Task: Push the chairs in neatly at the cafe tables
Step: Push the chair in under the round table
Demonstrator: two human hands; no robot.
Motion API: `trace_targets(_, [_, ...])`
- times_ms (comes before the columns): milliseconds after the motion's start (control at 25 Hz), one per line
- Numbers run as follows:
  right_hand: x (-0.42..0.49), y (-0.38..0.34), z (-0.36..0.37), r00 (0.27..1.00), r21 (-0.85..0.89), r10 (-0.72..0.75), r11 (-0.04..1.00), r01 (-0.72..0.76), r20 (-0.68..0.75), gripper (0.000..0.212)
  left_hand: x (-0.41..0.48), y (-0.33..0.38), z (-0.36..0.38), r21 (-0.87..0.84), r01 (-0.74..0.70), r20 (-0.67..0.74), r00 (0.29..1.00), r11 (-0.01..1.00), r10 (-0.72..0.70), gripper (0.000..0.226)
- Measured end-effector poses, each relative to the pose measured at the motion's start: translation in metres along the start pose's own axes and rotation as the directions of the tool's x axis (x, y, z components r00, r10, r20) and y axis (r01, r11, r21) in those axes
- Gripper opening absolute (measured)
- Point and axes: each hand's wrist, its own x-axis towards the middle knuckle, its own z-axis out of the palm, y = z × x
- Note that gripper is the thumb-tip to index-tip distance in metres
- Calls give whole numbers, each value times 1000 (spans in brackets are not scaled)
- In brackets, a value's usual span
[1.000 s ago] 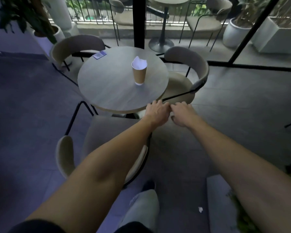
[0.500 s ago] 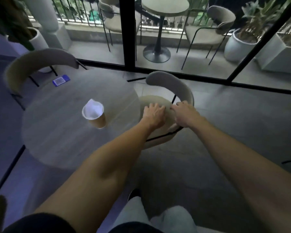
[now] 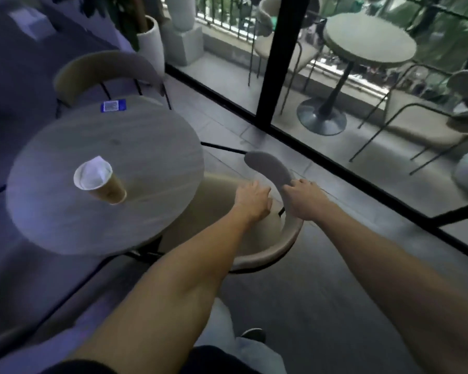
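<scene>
Two hands are working one chair: fingers [image 3: 291,186] of the right hand [image 3: 304,199] are curling over the curved backrest [image 3: 268,167] and gripping it, while fingers [image 3: 250,188] of the left hand [image 3: 253,202] are lying nearly flat on the seat cushion [image 3: 200,222], closing on nothing. The beige chair [image 3: 287,238] is sitting beside the round table [image 3: 146,157], its seat partly under the rim. I judge the pushing-in is under way; next, both hands should be driving it squarely inward, gently, since a paper cup [image 3: 100,182] is standing on top
</scene>
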Motion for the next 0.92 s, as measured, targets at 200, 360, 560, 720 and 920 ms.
trace_targets(200, [69,20,-13,963,-23,-266,964,265,-48,44,41,11,6,-24,220,9,975,975,-220,41])
trace_targets(360, [122,22,-18,901,-56,-430,903,427,-55,40,76,9,15,-71,377,29,926,923,-376,42])
trace_targets(560, [158,47,-15,826,-139,-564,817,559,5,41,105,28,17,-146,534,67,845,833,-530,41])
trace_targets(720, [182,65,-4,721,-275,-679,673,686,136,42,108,52,27,-218,683,77,724,697,-685,38])
trace_targets(920, [183,80,21,540,-355,-809,446,822,235,42,114,105,42,-395,813,125,509,428,-851,31])
